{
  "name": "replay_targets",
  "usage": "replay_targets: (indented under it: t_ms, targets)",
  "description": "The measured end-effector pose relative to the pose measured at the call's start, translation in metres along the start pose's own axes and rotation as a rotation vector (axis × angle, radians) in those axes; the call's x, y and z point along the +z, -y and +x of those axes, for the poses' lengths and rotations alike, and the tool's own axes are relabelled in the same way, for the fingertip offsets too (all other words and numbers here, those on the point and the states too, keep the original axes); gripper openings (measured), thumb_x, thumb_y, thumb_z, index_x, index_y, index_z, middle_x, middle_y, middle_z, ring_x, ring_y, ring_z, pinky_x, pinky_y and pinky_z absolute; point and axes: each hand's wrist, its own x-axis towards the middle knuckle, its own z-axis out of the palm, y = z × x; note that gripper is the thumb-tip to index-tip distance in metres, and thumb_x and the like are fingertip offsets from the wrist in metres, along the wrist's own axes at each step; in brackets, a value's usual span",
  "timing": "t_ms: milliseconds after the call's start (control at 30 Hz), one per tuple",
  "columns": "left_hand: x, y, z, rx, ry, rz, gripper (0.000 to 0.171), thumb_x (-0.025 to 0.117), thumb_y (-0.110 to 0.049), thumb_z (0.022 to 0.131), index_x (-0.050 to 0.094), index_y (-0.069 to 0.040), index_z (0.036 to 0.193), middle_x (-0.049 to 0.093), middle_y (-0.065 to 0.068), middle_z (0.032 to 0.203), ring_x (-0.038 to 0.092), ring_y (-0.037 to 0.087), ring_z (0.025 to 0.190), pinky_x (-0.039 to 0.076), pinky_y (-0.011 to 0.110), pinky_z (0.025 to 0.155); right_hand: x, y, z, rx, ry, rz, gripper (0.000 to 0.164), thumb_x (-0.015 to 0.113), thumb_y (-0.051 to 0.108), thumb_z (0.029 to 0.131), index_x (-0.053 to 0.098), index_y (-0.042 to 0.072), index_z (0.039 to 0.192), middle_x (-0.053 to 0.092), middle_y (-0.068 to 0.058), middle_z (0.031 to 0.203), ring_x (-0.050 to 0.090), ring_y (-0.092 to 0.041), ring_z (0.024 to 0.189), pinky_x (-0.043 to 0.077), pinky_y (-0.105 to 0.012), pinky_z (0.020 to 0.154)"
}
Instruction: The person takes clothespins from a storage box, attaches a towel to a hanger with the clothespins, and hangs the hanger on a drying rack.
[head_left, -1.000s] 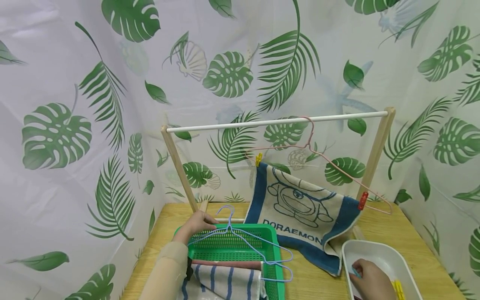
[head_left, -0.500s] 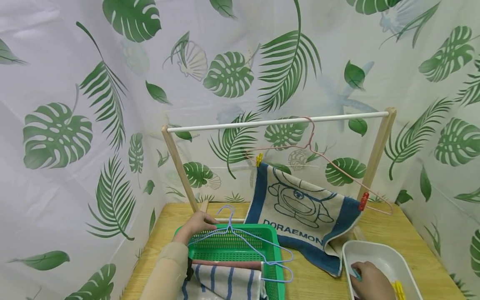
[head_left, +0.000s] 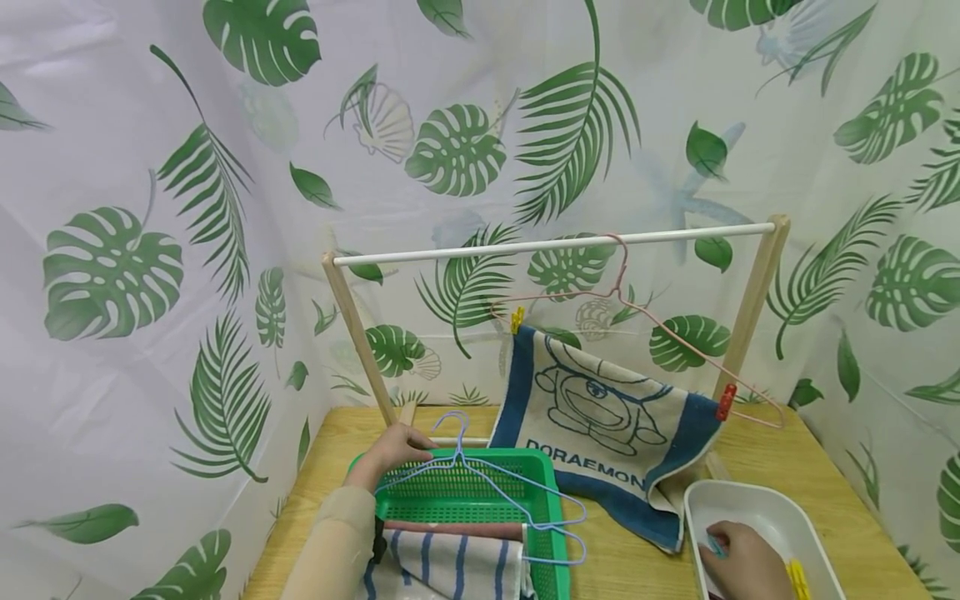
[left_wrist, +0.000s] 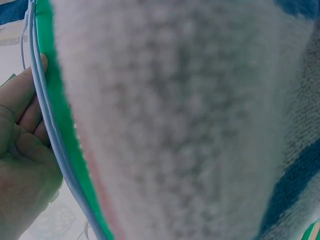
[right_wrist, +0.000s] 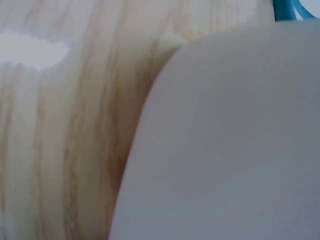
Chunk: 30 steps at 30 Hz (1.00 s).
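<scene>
My left hand [head_left: 399,451] rests at the far left corner of the green basket [head_left: 551,500], beside a light blue hanger [head_left: 459,455]. In the left wrist view, its fingers [left_wrist: 26,95] lie loosely extended behind the hanger wire and basket rim. My right hand [head_left: 742,560] is down in the white bin [head_left: 780,493], its thumb and fingers pinching a small blue clothespin [head_left: 716,547]. The right wrist view shows mostly the bin's blurred outer wall [right_wrist: 225,140], with a teal piece [right_wrist: 285,10] at the top corner. A striped towel [head_left: 450,560] lies in the basket.
A wooden rack with a white rod [head_left: 480,250] stands behind. From it a pink hanger [head_left: 660,327] holds a Doraemon towel [head_left: 600,408], fastened by a yellow clip [head_left: 517,320] and a red clip [head_left: 726,402]. Yellow clothespins [head_left: 798,578] lie in the bin.
The right fingers shift slightly on the blue clothespin inside the bin. My left hand, basket and hangers stay in place.
</scene>
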Motion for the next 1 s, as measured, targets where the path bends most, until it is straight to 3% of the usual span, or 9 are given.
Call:
replay_targets:
  t_ms: [200,333,467,567,700,800,1000]
  targets:
    - [0.000,-0.002,-0.002,-0.009,-0.005,-0.006,0.019,0.078,-0.001,0.094,0.080,0.006,0.112,0.077,0.026,0.118,0.072,0.038,0.111,0.061,0.048,0.096,-0.001,-0.001,-0.002,0.076,-0.066,0.110,0.050,0.078,0.031,0.091,0.069,-0.011,0.117,0.073,-0.014,0.095,0.067,-0.024,0.086,0.057,-0.044,0.075]
    - [0.000,-0.002,-0.002,-0.008,-0.010,-0.015,0.018,0.078,-0.001,0.094,0.081,0.005,0.111,0.078,0.024,0.116,0.072,0.037,0.109,0.062,0.047,0.095,-0.004,-0.003,-0.005,0.076,-0.118,0.160,0.048,0.078,0.028,0.091,0.068,-0.012,0.115,0.072,-0.018,0.096,0.068,-0.027,0.089,0.057,-0.043,0.076]
    - [0.000,-0.002,-0.002,-0.001,-0.010,-0.021,0.017,0.078,-0.001,0.094,0.081,0.004,0.110,0.078,0.023,0.114,0.072,0.037,0.109,0.062,0.046,0.094,-0.007,-0.005,-0.009,0.071,-0.165,0.216,0.045,0.077,0.025,0.092,0.066,-0.013,0.115,0.073,-0.020,0.096,0.070,-0.030,0.090,0.054,-0.034,0.070]
    - [0.001,-0.003,-0.003,0.001,-0.009,-0.024,0.018,0.077,0.000,0.095,0.080,0.006,0.111,0.077,0.025,0.116,0.072,0.039,0.110,0.062,0.047,0.095,-0.008,-0.003,-0.011,0.120,-0.211,0.283,0.044,0.077,0.023,0.093,0.066,-0.013,0.115,0.074,-0.022,0.097,0.070,-0.032,0.090,0.053,-0.029,0.067]
    - [0.001,-0.004,-0.004,0.001,-0.011,-0.027,0.019,0.076,0.001,0.095,0.079,0.007,0.112,0.076,0.027,0.118,0.072,0.040,0.110,0.062,0.048,0.095,-0.012,0.001,-0.014,0.205,-0.245,0.350,0.045,0.077,0.023,0.093,0.066,-0.013,0.117,0.073,-0.026,0.100,0.070,-0.035,0.091,0.058,-0.038,0.072]
    - [0.002,-0.003,-0.004,0.004,-0.015,-0.023,0.018,0.076,0.001,0.095,0.079,0.007,0.112,0.076,0.027,0.118,0.072,0.040,0.110,0.062,0.047,0.094,-0.018,0.003,-0.016,0.215,-0.254,0.363,0.046,0.078,0.023,0.094,0.065,-0.014,0.119,0.073,-0.029,0.102,0.071,-0.038,0.091,0.059,-0.048,0.078]
    - [0.003,-0.002,-0.003,-0.001,-0.026,-0.023,0.017,0.076,0.000,0.095,0.080,0.006,0.111,0.077,0.025,0.116,0.072,0.039,0.110,0.062,0.048,0.095,-0.031,0.003,-0.017,0.197,-0.256,0.439,0.050,0.077,0.022,0.094,0.062,-0.016,0.123,0.074,-0.032,0.106,0.074,-0.022,0.074,0.064,-0.041,0.069]
